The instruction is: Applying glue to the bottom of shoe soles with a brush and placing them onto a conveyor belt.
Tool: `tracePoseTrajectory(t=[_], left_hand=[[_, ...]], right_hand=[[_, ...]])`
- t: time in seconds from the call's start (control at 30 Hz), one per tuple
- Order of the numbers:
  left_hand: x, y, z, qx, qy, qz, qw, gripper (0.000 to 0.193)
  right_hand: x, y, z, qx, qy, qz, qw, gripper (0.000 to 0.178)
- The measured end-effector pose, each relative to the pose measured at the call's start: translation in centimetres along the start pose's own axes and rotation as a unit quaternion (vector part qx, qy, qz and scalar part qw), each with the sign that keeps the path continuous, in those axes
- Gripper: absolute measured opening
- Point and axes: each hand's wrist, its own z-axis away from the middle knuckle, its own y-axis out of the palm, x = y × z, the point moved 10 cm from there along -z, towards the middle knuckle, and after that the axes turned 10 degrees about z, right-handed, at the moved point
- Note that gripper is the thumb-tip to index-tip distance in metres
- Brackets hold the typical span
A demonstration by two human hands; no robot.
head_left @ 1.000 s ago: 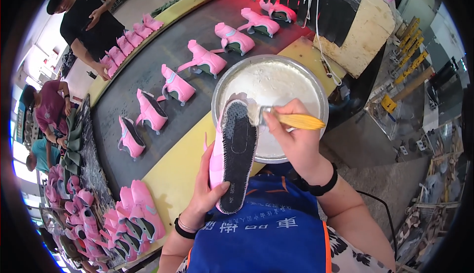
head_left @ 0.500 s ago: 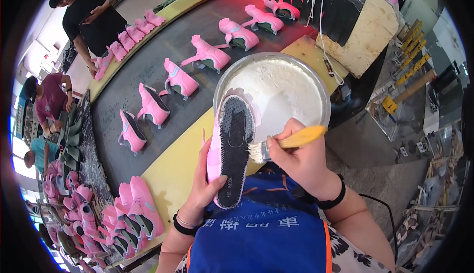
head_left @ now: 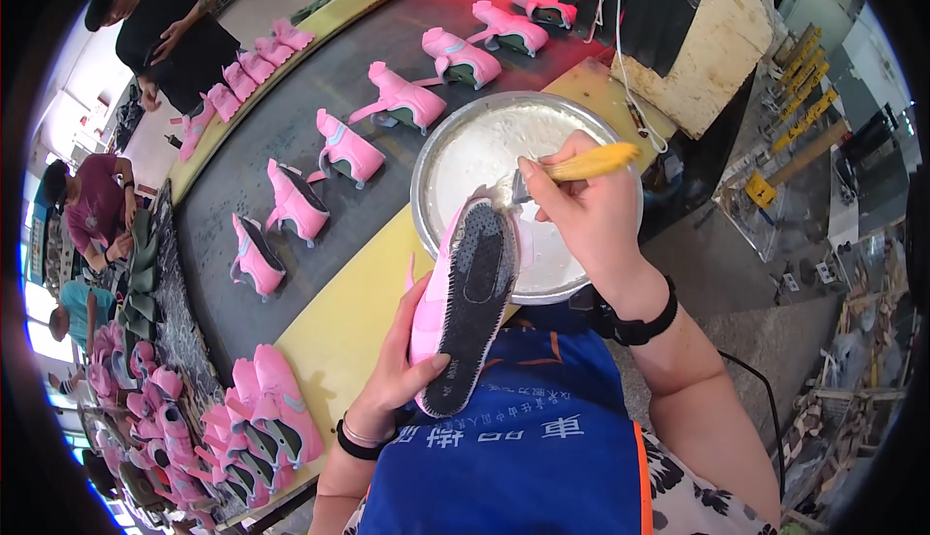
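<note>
Dark belt (head_left: 211,249) alongside; my left hand (head_left: 395,375) clamps pink shoe (head_left: 475,278) sole-up, presumably exposing edge; right hand (head_left: 593,215) pinches brush (head_left: 601,160) over basin (head_left: 547,298), likely for drips.

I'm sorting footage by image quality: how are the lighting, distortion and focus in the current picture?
Head view: red light tints the belt near the black curtain; head view: the far-left window glares white; head view: fisheye bends the belt's edges, with dark corners; head view: the shoe and the brush look fairly sharp.
</note>
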Motion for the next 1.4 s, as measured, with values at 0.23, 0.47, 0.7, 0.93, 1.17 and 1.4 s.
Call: tracePoseTrajectory(t=[0.23, 0.47, 0.7, 0.93, 1.17, 1.4], left_hand=[[0.1, 0.5, -0.6, -0.028, 0.005, -0.03, 0.999, 0.102], [-0.4, 0.0, -0.3, -0.047, 0.026, -0.065, 0.996, 0.096], [0.1, -0.6, -0.1, -0.061, 0.022, -0.058, 0.996, 0.095], [0.5, -0.5, -0.6, -0.038, 0.0, 0.01, 0.999, 0.096], [0.0, 0.1, -0.4, -0.013, 0.0, 0.009, 1.0, 0.098], [-0.3, -0.1, -0.7, -0.032, -0.003, 0.042, 0.999, 0.098]], right_hand=[[1.1, 1.6, 2.1, -0.048, -0.004, -0.114, 0.992, 0.032], [2.3, 3.4, 4.8, -0.019, -0.052, -0.089, 0.995, 0.027], [5.2, 3.3, 7.1, 0.032, -0.156, 0.024, 0.987, 0.02], [1.7, 0.7, 4.2, 0.023, -0.021, -0.081, 0.996, 0.019], [-1.7, 0.2, 1.1, 0.041, 0.041, -0.051, 0.997, 0.022], [1.5, -1.7, 1.2, -0.054, -0.086, -0.016, 0.995, 0.017]])
